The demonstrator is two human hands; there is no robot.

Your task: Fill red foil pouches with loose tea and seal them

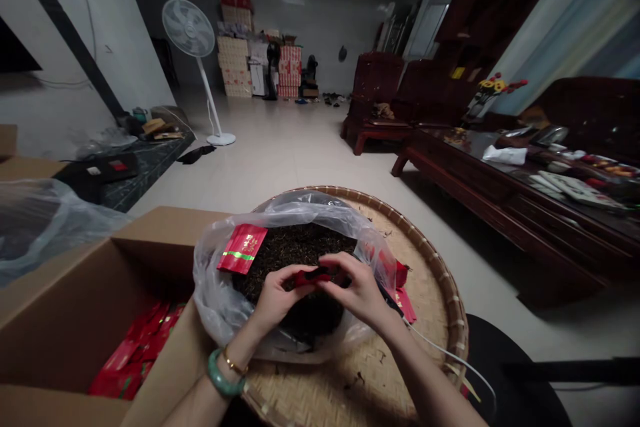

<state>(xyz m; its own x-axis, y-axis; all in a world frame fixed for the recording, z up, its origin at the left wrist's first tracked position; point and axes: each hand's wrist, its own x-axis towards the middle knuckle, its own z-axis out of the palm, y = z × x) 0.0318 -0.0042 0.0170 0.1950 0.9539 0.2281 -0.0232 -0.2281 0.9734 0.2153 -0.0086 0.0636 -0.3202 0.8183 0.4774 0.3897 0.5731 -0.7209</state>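
Bracelet [223,379]: green, with a thin gold band beside it, on the left wrist at the near edge of view.
Left hand [274,299]: fingers curled, thumb and fingertips pinching the left end of the packet.
Right hand [359,292]: fingers bent, pinching the right end of the same packet.
Packet [314,275]: small, red, held level between both hands, just above the tea.
Tea [295,247]: dark loose leaf, heaped inside the bag.
Bag [215,293]: clear plastic, mouth open, standing on the tray.
Spare packet [242,248]: red with a green and gold stripe, lying on the bag's left rim, apart from the hands.
Loose packets [404,303]: red, on the tray, partly under the bag's right side.
Tray [430,260]: round, woven, carrying the bag.
Cable [450,353]: white, running across the tray's right edge.
Box [60,320]: open cardboard, just left of the tray.
Boxed packets [135,353]: red, piled in the box's bottom.
Worktop [500,180]: long, dark wood, cluttered, to the right.
Fan [189,28]: white, on a stand, far left.
Cartons [235,53]: stacked against the back wall.
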